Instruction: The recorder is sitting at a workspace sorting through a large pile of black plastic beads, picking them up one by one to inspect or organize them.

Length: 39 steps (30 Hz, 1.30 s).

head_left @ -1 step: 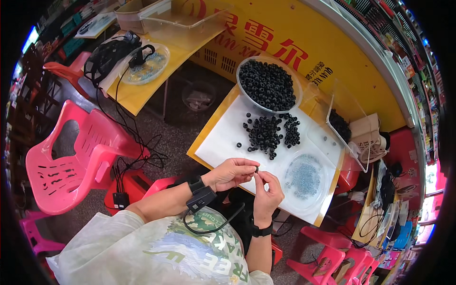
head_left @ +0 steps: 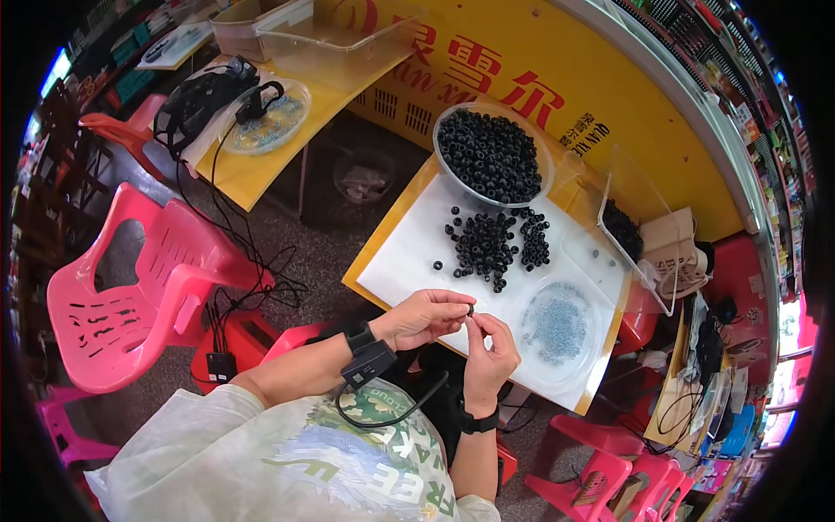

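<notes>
Both my hands meet over the near edge of the white-topped table (head_left: 396, 270). My left hand (head_left: 422, 318) pinches a small black round piece (head_left: 470, 310) between thumb and fingertips. From the right, my right hand (head_left: 492, 355) brings its closed thumb and forefinger up against that piece; whether they grip it or something tiny cannot be made out. Beyond my hands lies a loose pile of black ring-like pieces (head_left: 484, 244). A clear round tub (head_left: 444, 170) heaped with more of them stands behind the pile. Right of my hands, a shallow clear dish (head_left: 594, 357) holds many tiny pale-blue translucent bits (head_left: 557, 324).
A clear box (head_left: 652, 270) with black pieces stands at the table's right side. Pink chairs stand at left (head_left: 130, 296) and lower right (head_left: 583, 474). Cables (head_left: 230, 226) hang off the yellow table (head_left: 235, 187) at far left. A cable (head_left: 409, 418) loops from my left wrist.
</notes>
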Each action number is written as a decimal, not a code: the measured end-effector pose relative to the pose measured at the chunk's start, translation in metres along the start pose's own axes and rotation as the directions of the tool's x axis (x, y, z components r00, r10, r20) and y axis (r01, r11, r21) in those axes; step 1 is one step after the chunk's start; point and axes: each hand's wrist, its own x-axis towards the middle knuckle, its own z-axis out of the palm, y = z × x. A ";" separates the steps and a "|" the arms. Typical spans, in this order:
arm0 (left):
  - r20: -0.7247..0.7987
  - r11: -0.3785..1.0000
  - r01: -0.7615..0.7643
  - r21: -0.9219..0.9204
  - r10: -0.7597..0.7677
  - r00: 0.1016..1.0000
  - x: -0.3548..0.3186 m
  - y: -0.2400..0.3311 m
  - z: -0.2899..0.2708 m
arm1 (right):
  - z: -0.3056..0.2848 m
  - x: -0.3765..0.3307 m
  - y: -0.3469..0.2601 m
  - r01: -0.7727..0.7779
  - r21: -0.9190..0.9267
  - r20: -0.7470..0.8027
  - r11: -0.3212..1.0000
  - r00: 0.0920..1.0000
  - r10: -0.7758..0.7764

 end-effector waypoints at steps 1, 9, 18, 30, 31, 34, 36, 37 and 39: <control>-0.006 1.000 0.003 -0.010 -0.003 1.000 0.000 0.000 0.001 | 0.000 -0.001 0.002 -0.019 0.012 0.008 1.000 1.000 0.019; 0.086 0.996 0.090 -0.002 -0.089 0.992 0.000 0.004 -0.005 | -0.012 0.006 0.014 -0.201 0.175 0.203 0.964 0.965 0.164; 0.193 0.979 0.198 -0.043 -0.187 0.963 -0.003 0.001 -0.008 | -0.019 0.003 0.014 -0.135 0.170 0.382 0.976 0.922 0.061; -0.007 0.986 0.119 -0.117 -0.121 0.993 0.000 0.001 -0.029 | -0.076 0.102 0.012 -0.480 0.343 0.418 0.807 0.847 0.327; -0.047 0.991 0.094 -0.096 -0.099 0.994 0.002 0.010 -0.029 | -0.093 0.124 0.022 -0.392 0.609 0.373 0.690 0.909 0.187; -0.179 0.983 -0.033 0.179 0.066 0.982 -0.001 0.040 -0.017 | -0.114 0.161 0.010 -0.288 0.793 0.171 0.536 0.951 0.258; -0.204 0.899 -0.140 0.415 0.242 0.949 0.007 0.053 -0.028 | -0.116 0.162 0.010 -0.319 0.774 0.149 0.546 0.931 0.333; -0.199 0.834 -0.175 0.523 0.319 0.926 0.011 0.057 -0.031 | -0.110 0.149 0.003 -0.311 0.719 0.131 0.622 0.939 0.318; -0.163 0.590 -0.164 0.791 0.461 0.872 0.017 0.063 -0.032 | -0.111 0.126 0.023 -0.395 0.509 0.199 0.765 0.918 0.342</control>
